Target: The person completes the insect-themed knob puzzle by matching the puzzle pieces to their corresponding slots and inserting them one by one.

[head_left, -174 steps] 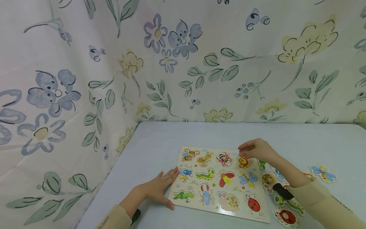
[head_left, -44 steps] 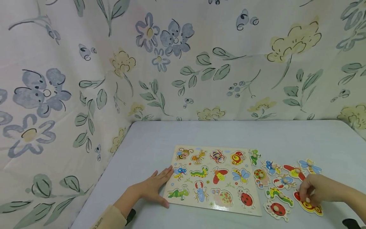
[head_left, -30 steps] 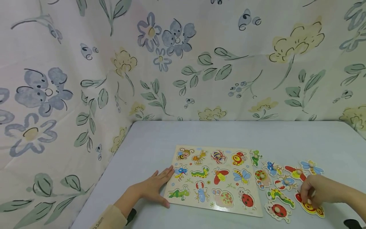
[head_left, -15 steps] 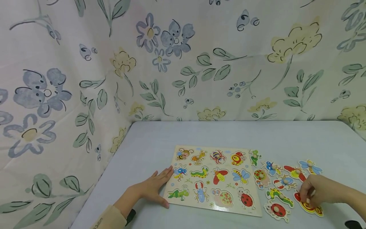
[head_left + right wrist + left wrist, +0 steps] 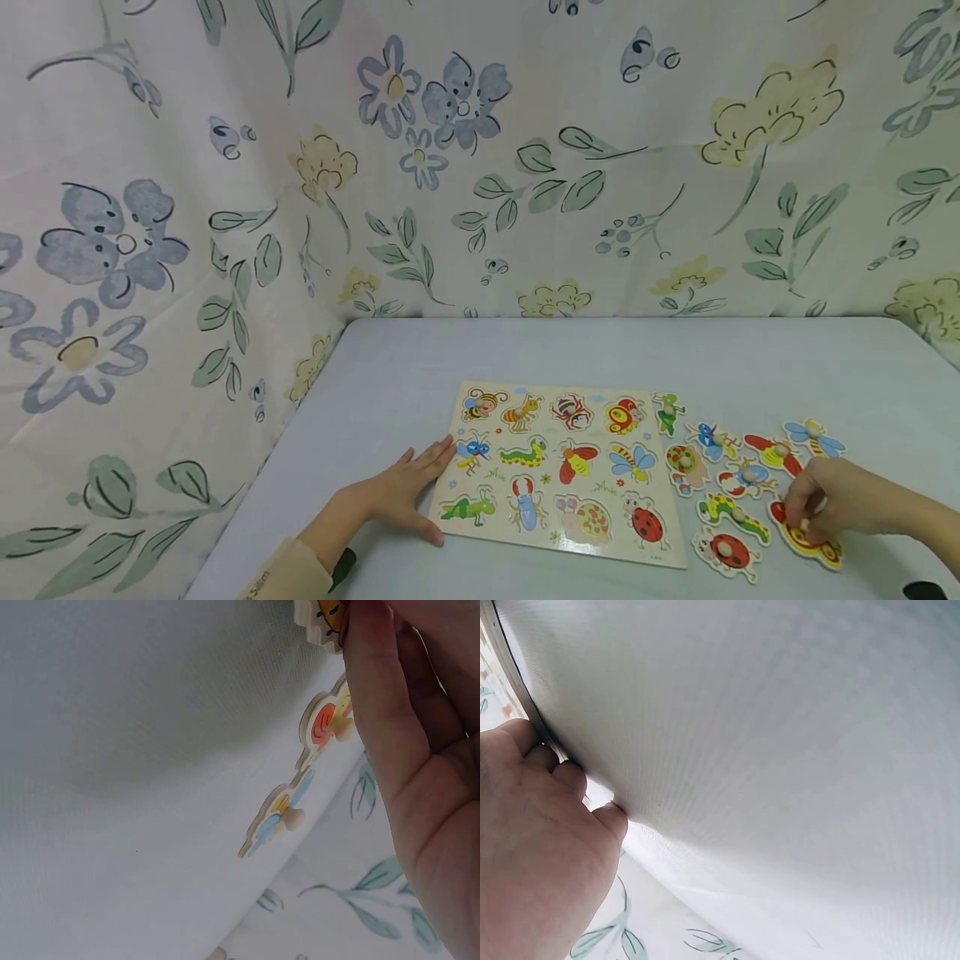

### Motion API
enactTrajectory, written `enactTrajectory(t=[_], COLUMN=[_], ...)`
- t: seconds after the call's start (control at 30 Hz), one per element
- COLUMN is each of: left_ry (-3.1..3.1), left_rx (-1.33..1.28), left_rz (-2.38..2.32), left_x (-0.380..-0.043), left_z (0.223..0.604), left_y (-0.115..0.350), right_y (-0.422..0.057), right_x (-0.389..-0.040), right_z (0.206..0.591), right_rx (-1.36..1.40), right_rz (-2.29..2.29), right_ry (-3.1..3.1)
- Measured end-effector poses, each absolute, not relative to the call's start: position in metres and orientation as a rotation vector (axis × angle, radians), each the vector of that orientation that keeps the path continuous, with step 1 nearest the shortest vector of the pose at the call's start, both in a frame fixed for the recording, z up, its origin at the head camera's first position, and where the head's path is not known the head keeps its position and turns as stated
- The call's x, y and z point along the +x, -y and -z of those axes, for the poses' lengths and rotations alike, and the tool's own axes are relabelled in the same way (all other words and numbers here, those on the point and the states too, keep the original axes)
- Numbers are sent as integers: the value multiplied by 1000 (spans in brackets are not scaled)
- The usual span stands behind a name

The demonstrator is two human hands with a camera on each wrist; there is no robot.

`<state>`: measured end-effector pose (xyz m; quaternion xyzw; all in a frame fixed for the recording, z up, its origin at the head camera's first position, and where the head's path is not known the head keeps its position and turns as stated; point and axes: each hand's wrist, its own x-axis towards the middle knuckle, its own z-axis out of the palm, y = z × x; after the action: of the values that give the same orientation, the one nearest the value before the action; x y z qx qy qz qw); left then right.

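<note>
A red-and-yellow puzzle piece [image 5: 813, 552] with a pale edge, a curved outline and ring-like markings sits on the right side of a pale worktop [image 5: 525, 354], out beyond the near right corner of a wooden puzzle board [image 5: 622, 556]. A small, pale knob rises from its face. The board is cream, with three rows of four colourful insect pictures; a patch of glare whitens part of its front row. Between the board's right edge and the held piece lie loose pieces, among them a ladybird piece [image 5: 726, 550] and a green caterpillar piece [image 5: 735, 517].

Fingers cover the upper right of the red-and-yellow piece, and in the right wrist view only a scalloped corner shows at the top before the frame cuts it off. Whether it rests flat on the worktop or is slightly raised is hard to tell. The worktop's near edge is out of view.

The two hands are well apart. The right hand [image 5: 840, 500] reaches in from the right, fingers bent down — thumb and fingertips pinching the piece at its knob. The left hand [image 5: 405, 493] rests palm down at the board's left edge, fingers extended toward the far side, thumb spread toward the near left corner. Its sleeve [image 5: 288, 571] is beige and cut off by the bottom of the head view.
</note>
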<state>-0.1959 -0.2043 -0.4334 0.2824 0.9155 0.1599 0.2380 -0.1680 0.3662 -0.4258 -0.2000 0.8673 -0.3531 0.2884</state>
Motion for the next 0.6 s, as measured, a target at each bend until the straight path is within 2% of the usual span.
enactTrajectory(t=[0.37, 0.6], left_ry=[-2513, -2515], left_rx=[779, 776], left_rz=[-454, -448], left_x=[-195, -194], left_z=[433, 431], left_y=[205, 204], right_y=[-368, -360], right_x=[-170, -167], right_z=[430, 430], right_rx=[-682, -622], right_rz=[948, 924], right_ry=[-2594, -2780])
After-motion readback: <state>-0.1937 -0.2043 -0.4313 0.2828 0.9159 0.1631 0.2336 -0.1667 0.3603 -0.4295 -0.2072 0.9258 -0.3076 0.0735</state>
